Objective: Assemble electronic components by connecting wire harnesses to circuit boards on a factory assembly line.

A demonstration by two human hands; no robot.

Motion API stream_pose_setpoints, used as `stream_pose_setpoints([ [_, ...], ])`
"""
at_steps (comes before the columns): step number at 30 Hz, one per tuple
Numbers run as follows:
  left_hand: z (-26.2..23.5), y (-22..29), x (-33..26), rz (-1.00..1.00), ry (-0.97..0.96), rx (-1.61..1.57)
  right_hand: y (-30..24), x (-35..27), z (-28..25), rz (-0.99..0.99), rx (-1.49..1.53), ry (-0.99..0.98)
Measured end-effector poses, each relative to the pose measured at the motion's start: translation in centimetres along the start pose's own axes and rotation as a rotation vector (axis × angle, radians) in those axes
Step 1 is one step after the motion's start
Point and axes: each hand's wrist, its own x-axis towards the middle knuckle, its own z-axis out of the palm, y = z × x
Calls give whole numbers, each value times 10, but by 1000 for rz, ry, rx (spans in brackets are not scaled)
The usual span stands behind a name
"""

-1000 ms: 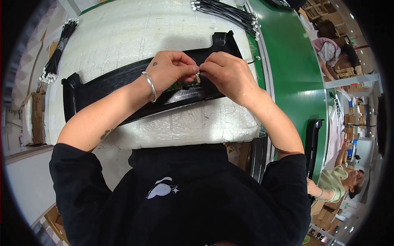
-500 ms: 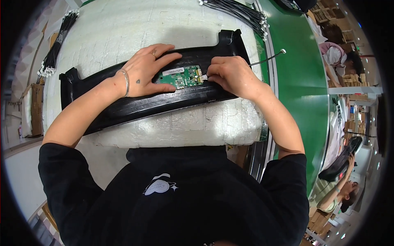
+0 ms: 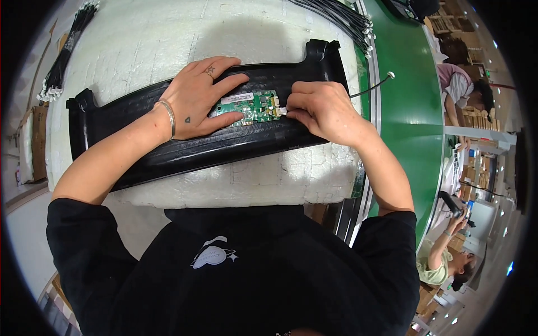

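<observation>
One small green circuit board [image 3: 249, 108] lies flat near the middle of a long black plastic panel [image 3: 224, 143], which rests across a white foam block [image 3: 168, 39]. The board's left end is hidden under the fingers of the left hand [image 3: 196, 101], so its full outline cannot be seen; the parts on its face are too small to make out. That hand lies spread and flat, palm down, pressing on the panel and the board's left edge rather than gripping anything; a thin metal bracelet [image 3: 168, 117] circles its wrist.

The right hand [image 3: 319, 109] is curled, its fingertips pinched together on a small white connector [image 3: 282, 111] touching the board's right edge. Whether the connector is fully seated cannot be told. One thin dark wire [image 3: 370, 87] comes out from behind this hand and runs right to a small white tip over the green conveyor belt [image 3: 409, 112]; where the wire joins the connector is hidden by the hand.

Two bundles of black cables are in view: one bundle [image 3: 64, 53] at the foam's left edge, one bundle [image 3: 336, 17] at the top right, both cut off by the picture's rim. Two other people sit beside the belt, one at the upper right [image 3: 459, 84], one at the lower right [image 3: 443, 263], both partly cut off.
</observation>
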Motion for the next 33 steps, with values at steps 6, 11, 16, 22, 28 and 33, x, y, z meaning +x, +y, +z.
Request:
stream_pose_setpoints([
  [6, 4, -4, -1, -3, 30, -40, -3, 3, -5, 40, -31, -100],
  [11, 4, -4, -3, -28, 26, -65, -7, 9, -5, 3, -61, -111],
  [16, 6, -2, -2, -42, 10, -54, -1, 11, -1, -10, 17, -121],
  [22, 5, -5, 8, -38, 36, -46, 3, 18, -12, -33, -8, -147],
  [28, -1, -5, 10, 24, 75, -131, -36, 1, -25, -83, 316, 164],
  [33, -14, 9, 3, 10, 4, -81, -54, -26, 49, -220, -85, 252],
])
